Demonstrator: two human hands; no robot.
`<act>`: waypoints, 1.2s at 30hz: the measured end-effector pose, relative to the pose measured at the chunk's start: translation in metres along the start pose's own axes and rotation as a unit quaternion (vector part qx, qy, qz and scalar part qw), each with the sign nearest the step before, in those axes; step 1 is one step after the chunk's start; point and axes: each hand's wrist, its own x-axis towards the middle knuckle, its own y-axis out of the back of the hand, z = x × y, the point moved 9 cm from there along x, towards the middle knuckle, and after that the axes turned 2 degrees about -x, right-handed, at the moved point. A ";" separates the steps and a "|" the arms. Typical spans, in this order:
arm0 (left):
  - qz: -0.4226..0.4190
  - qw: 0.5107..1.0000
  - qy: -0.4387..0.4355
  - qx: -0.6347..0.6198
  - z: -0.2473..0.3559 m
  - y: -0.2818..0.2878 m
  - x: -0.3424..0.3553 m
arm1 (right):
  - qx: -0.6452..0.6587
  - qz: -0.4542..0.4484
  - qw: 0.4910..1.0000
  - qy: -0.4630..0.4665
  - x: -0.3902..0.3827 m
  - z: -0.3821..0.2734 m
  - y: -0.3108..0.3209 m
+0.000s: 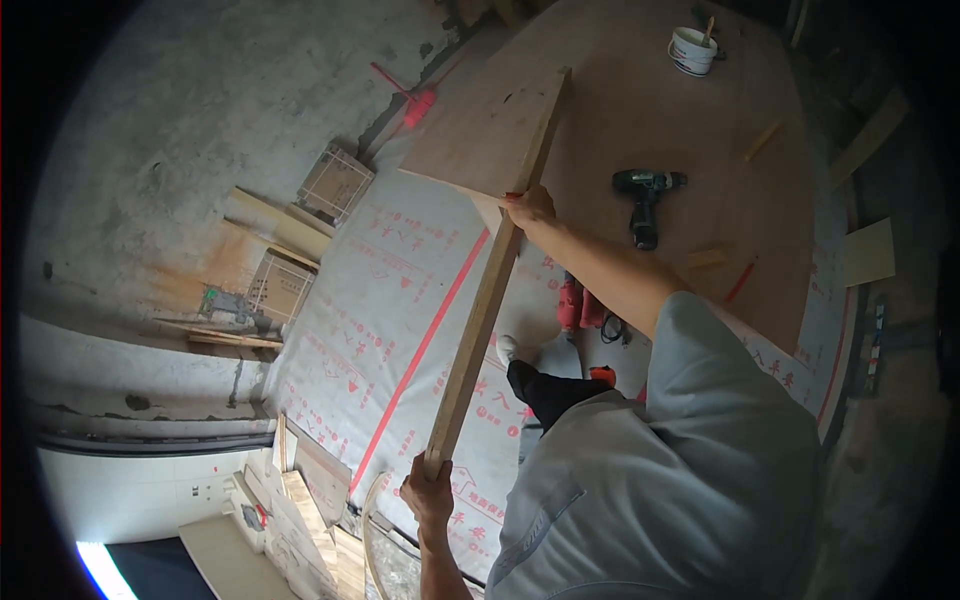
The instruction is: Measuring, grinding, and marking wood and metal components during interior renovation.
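Note:
A long, narrow wooden batten [478, 325] runs slantwise from the large brown plywood sheet [590, 130] down toward me. My left hand [430, 490] is closed around its near end. Farther up, my right hand [532, 207] grips the same batten by the sheet's edge. A small red item [513, 197] shows at the right fingers; its kind is unclear. The batten's far part reaches over the plywood. To the right of my right hand, a dark cordless drill [643, 205] lies on the sheet.
A white bucket [692, 52] with a brush stands on the plywood's far part. Wood offcuts [707, 259] and a red pencil-like stick [741, 281] lie there too. Below is a red corded tool [572, 303] near my foot. Printed protective sheeting [400, 270] covers the floor; boards [280, 227] lean left.

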 end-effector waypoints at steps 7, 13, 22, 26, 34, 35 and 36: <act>-0.104 0.989 -0.055 -0.087 0.002 -0.013 0.229 | 0.068 0.061 0.995 0.046 0.120 -0.074 -0.071; -0.192 0.975 -0.046 -0.102 0.060 -0.022 0.366 | 0.137 0.022 0.986 0.087 0.112 -0.089 -0.106; -0.149 0.866 -0.456 0.142 0.223 -0.086 0.461 | 0.304 0.051 0.951 0.038 0.106 -0.109 -0.148; -0.273 0.845 -0.458 0.038 0.253 -0.125 0.504 | 0.395 0.118 0.910 -0.050 0.176 -0.049 -0.095; -0.683 0.631 0.104 -0.352 0.162 -0.281 0.513 | 0.295 0.243 0.920 -0.085 0.199 0.010 -0.044; -0.686 0.625 0.113 -0.355 0.160 -0.288 0.511 | 0.286 0.242 0.923 -0.092 0.200 0.019 -0.046; -0.682 0.639 0.114 -0.337 0.153 -0.295 0.508 | 0.189 0.232 0.949 -0.097 0.201 0.025 -0.046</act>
